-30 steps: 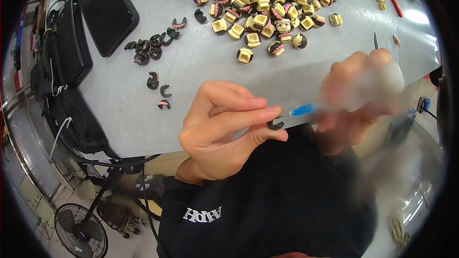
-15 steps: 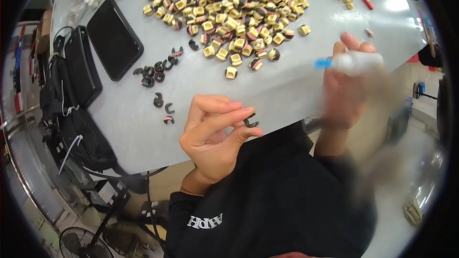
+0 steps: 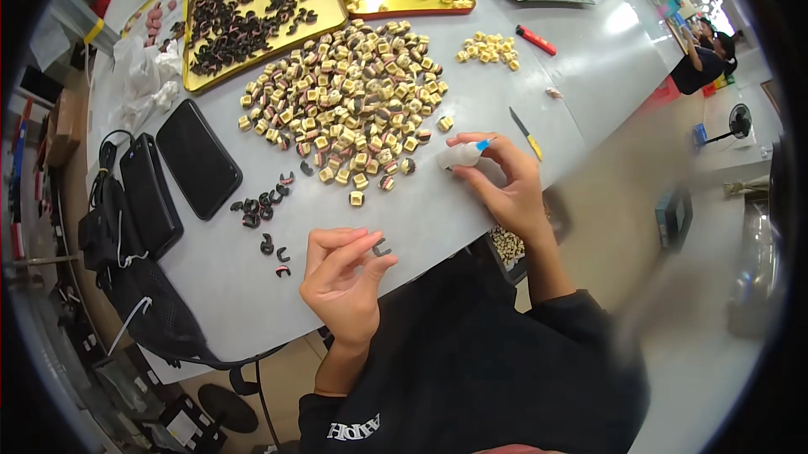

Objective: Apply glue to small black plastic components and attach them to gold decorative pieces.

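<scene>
Left hand (image 3: 343,286): grip pinched nearly closed, thumb against fingertips, with a small dark C-shaped piece (image 3: 383,249) between them, near the close edge of the grey surface (image 3: 244,311). Right hand (image 3: 515,189): grip curled round a white bottle (image 3: 454,156), blue tip (image 3: 482,145) angled up to my right; cannot tell whether the bottle touches the surface. Big heap of cream blocks (image 3: 345,105) beyond both hands. Loose dark pieces (image 3: 257,208) to my left, beside a black phone (image 3: 199,159). Yellow-handled knife (image 3: 534,147) lies just beyond my right hand.
</scene>
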